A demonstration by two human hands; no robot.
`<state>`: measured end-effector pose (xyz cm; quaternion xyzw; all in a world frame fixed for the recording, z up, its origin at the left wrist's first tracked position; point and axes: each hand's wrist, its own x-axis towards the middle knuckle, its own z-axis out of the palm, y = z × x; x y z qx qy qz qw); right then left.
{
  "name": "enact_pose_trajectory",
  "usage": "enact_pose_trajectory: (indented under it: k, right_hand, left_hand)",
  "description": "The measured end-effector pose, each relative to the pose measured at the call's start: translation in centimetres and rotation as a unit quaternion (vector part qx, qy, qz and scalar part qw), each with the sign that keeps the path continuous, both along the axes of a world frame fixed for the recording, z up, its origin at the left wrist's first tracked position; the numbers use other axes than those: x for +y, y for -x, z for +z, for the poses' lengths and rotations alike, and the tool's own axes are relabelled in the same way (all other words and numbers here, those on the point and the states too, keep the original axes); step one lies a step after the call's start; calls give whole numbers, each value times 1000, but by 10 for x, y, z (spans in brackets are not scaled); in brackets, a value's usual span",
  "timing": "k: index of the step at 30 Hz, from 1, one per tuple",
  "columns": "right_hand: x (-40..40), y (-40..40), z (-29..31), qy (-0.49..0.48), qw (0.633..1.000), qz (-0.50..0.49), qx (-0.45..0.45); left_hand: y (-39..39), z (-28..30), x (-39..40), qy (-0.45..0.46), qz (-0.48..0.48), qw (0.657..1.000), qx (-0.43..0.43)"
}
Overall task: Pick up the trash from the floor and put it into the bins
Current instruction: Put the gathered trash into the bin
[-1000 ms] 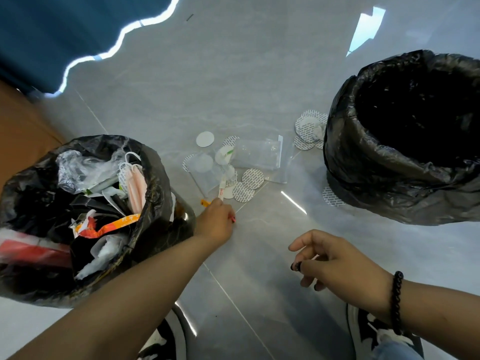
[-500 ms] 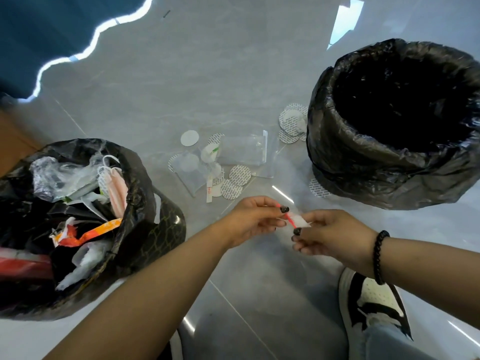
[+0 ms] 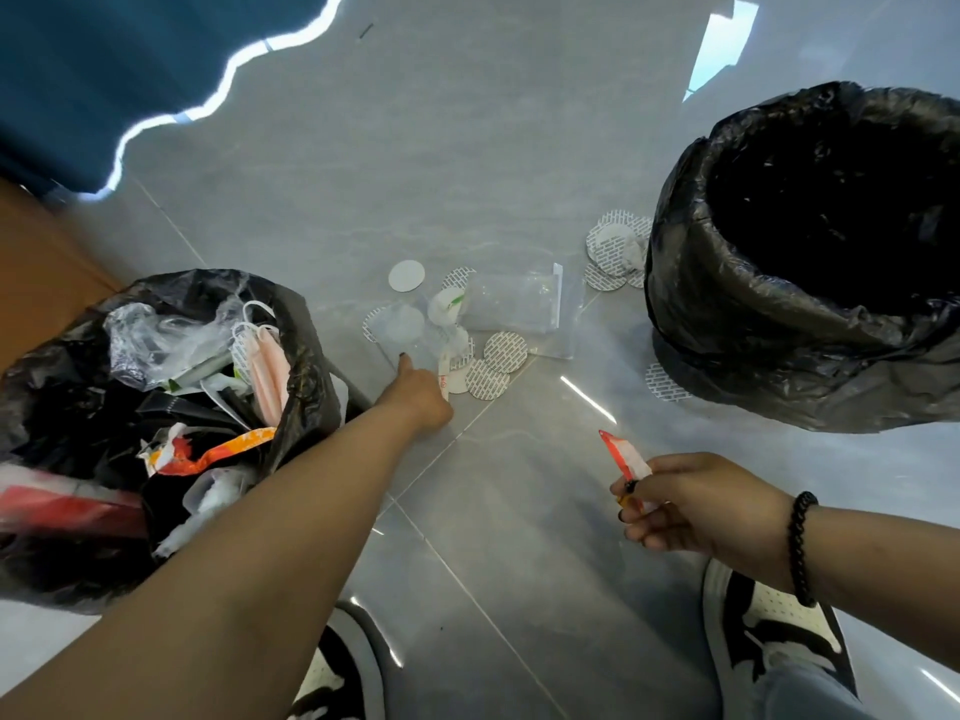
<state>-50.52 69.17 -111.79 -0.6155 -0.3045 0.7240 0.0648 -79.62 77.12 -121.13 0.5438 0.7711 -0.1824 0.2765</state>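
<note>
My right hand [image 3: 691, 504] pinches a small red and white wrapper [image 3: 621, 457] above the floor, between the two bins. My left hand [image 3: 418, 394] reaches forward to the litter pile, its fingertip touching a clear plastic bag [image 3: 410, 335]. A second clear zip bag [image 3: 519, 304] lies beside it among several round foil seals [image 3: 504, 350]. The left bin [image 3: 306, 356] has a black liner and holds wrappers and face masks. The right bin [image 3: 727, 324], also black-lined, looks dark inside. More round seals [image 3: 613, 249] lie against its base.
The floor is glossy grey tile. A blue curtain [image 3: 104, 70] hangs at the top left, with a brown surface [image 3: 36, 272] beside the left bin. My black and white shoes [image 3: 769, 631] stand at the bottom edge.
The wrapper passed from my left hand to my right hand. My left hand then stretched forward to the clear bag in the pile, and my right hand drew back to the right.
</note>
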Motion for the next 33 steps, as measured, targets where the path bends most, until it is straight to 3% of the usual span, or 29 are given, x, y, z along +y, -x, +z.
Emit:
enact_pose_trajectory:
  k: [10, 17, 21, 25, 30, 33]
  right_hand:
    - [-2, -1, 4, 5, 1000, 3, -2]
    - [-6, -5, 4, 13, 1000, -5, 3]
    - [-6, -7, 7, -12, 999, -30, 7]
    - [-4, 2, 22, -103, 994, -41, 5]
    - [0, 17, 40, -296, 955, 2, 31]
    - [-1, 26, 47, -362, 931, 32, 32]
  left_hand:
    - [1, -4, -14, 0, -17, 1000, 14]
    - [-19, 16, -38, -132, 13, 988, -73]
    - [-39, 66, -83, -136, -39, 970, -197]
    - [-40, 121, -139, -135, -79, 951, -268]
    - [-29, 166, -185, -242, -12, 913, -329]
    - [-32, 164, -199, -258, 44, 891, -370]
